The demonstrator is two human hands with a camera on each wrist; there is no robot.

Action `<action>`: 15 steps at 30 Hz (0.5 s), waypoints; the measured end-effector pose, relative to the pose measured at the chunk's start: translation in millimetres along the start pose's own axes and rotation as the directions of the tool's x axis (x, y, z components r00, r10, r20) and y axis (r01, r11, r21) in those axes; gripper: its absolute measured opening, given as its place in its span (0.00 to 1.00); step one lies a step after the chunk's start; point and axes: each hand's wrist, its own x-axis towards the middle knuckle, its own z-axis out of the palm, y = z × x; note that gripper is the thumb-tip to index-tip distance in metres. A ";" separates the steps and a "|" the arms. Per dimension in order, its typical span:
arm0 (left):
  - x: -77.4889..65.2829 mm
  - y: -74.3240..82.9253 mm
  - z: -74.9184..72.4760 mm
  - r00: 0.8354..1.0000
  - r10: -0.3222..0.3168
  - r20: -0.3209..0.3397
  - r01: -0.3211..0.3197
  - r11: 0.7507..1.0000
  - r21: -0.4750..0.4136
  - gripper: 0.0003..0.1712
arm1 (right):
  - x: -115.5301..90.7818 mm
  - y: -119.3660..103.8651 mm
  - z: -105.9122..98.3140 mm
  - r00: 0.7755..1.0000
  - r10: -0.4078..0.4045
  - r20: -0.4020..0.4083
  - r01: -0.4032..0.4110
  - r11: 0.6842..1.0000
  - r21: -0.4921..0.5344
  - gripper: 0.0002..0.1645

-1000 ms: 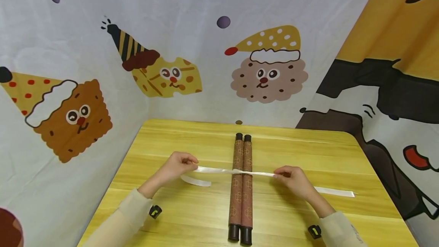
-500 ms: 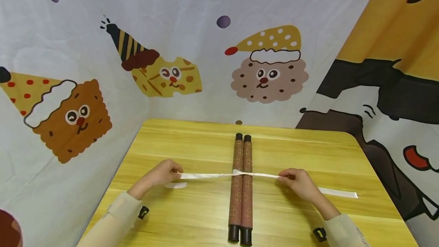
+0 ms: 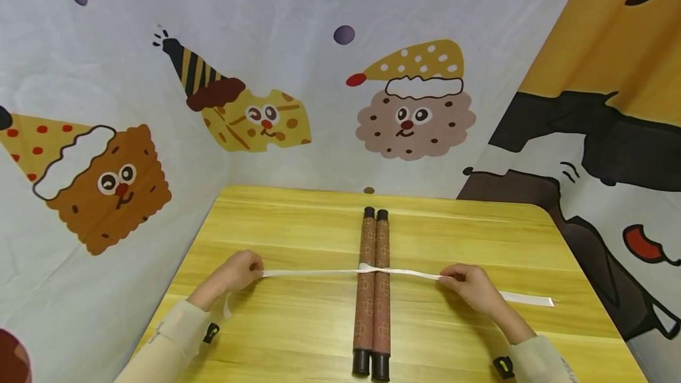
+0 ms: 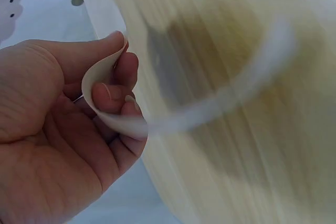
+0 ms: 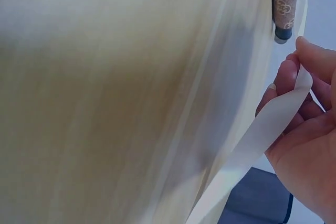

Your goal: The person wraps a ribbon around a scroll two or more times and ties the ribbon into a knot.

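Two brown rolls of a patterned scroll [image 3: 365,312] with black end knobs lie side by side on the table. A white ribbon [image 3: 314,272] crosses over their middle, where it is twisted into a small knot or loop. To the left, my left hand [image 3: 236,270] pinches one length of ribbon between thumb and fingers; its loose tail [image 4: 199,114] curls past the fingers in the left wrist view. My right hand [image 3: 470,288] pinches the other length on the right side, and its tail [image 5: 262,124] hangs down beyond the palm. Both lengths are stretched nearly straight, close over the table.
The yellow wood-grain table [image 3: 276,217] has a rounded far right corner. Behind it hangs a white curtain [image 3: 298,10] printed with cartoon snacks. In the right wrist view, a dark grey object [image 5: 257,198] shows beyond the table edge.
My left hand has moved left and slightly toward me, drawing the left ribbon longer and straighter. My right hand has shifted a little to the right. The scroll stays in place.
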 end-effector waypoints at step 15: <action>1.1 -9.2 10.7 0.999 -0.014 -0.052 0.022 0.987 0.156 0.10 | -4.1 8.4 -4.7 1.000 -0.006 0.005 0.006 0.999 -0.035 0.04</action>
